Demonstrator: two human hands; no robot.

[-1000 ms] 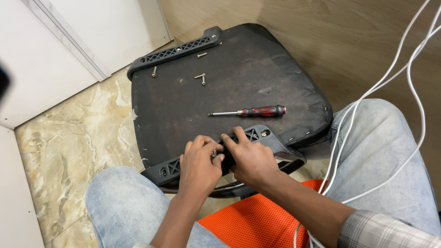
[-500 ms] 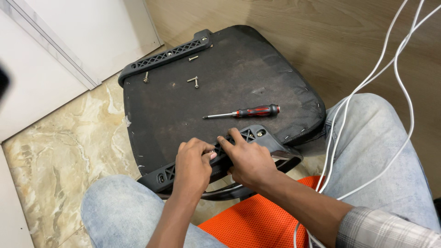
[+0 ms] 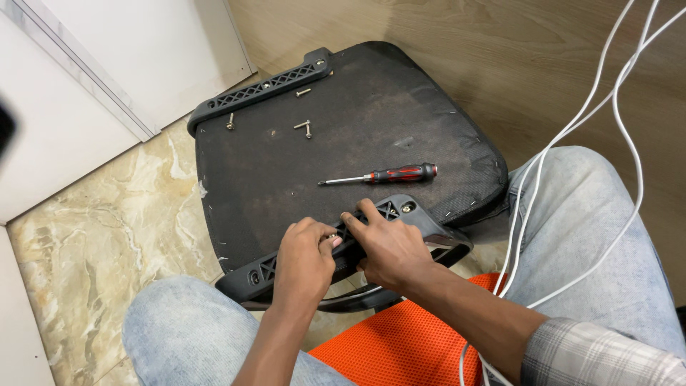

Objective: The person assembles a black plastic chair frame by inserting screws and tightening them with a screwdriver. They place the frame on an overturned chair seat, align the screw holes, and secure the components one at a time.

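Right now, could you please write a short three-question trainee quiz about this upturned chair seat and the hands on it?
1. True or false: the screwdriver lies on the chair seat underside, held by neither hand.
2. Which part do the left hand and right hand both rest on? A) far armrest bracket B) near armrest bracket C) white cables
3. What small loose parts lie near the far bracket?

Key: 1 true; 2 B; 3 screws.
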